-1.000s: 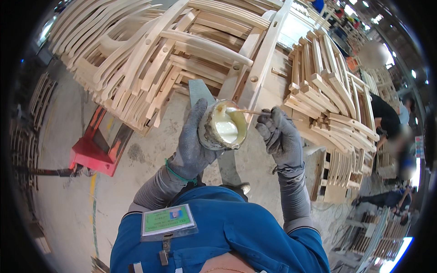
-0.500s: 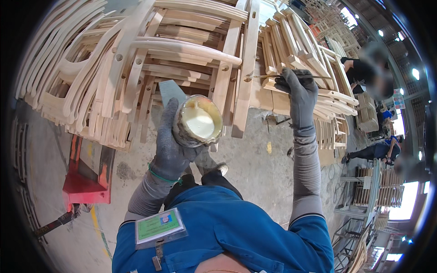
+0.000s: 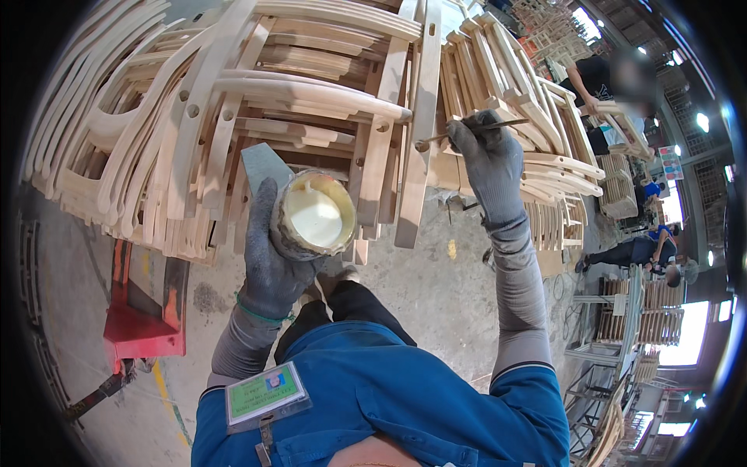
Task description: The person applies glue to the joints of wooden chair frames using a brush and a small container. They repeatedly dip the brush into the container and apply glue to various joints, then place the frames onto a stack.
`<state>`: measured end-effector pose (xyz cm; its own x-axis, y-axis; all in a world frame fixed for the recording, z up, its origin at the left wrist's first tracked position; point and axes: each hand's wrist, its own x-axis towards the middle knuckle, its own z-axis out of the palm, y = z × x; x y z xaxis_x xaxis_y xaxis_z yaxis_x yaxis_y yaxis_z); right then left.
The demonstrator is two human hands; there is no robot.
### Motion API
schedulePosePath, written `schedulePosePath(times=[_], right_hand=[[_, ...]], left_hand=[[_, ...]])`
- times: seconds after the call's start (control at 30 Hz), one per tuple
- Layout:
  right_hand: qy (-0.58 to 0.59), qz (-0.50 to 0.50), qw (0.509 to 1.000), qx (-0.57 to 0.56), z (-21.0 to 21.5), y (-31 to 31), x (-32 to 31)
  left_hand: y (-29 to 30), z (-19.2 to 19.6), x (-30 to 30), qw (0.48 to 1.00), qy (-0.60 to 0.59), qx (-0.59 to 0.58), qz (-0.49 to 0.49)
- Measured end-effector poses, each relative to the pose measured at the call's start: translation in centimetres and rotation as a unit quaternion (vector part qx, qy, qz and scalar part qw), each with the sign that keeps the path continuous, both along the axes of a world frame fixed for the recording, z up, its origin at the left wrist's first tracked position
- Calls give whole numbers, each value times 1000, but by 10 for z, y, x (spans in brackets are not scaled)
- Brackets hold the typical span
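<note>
Chair frames (image 3: 257, 101) of pale bare wood, stacked high, fill the upper half of the view, and a second stack (image 3: 529, 132) stands to their right. Below them lies a concrete floor (image 3: 436, 288), with a red pallet truck (image 3: 144, 311) at the left. The left hand (image 3: 268, 257), in a grey glove, is clenched around a round tub (image 3: 313, 216) of cream-coloured paste, held just in front of the frames. The right hand (image 3: 489, 159), also gloved, grips a thin stick (image 3: 467, 131) whose tip touches an upright rail (image 3: 420, 124) of one frame.
</note>
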<state>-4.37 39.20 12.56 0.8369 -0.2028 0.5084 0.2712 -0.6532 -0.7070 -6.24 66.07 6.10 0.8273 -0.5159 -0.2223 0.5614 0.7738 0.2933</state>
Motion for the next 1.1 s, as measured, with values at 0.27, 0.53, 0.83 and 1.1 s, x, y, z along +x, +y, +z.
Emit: schedulePosePath(times=[0.27, 0.53, 0.83, 1.1], right_hand=[[48, 9, 999, 15, 15, 0, 8], [89, 32, 995, 11, 25, -17, 12], [34, 170, 953, 246, 76, 4, -6], [66, 149, 918, 362, 55, 28, 8]], left_hand=[[-21, 10, 30, 999, -29, -7, 23], [-44, 40, 67, 994, -100, -30, 16], [-59, 55, 102, 984, -152, -66, -65], [-55, 68, 121, 972, -198, -18, -127]])
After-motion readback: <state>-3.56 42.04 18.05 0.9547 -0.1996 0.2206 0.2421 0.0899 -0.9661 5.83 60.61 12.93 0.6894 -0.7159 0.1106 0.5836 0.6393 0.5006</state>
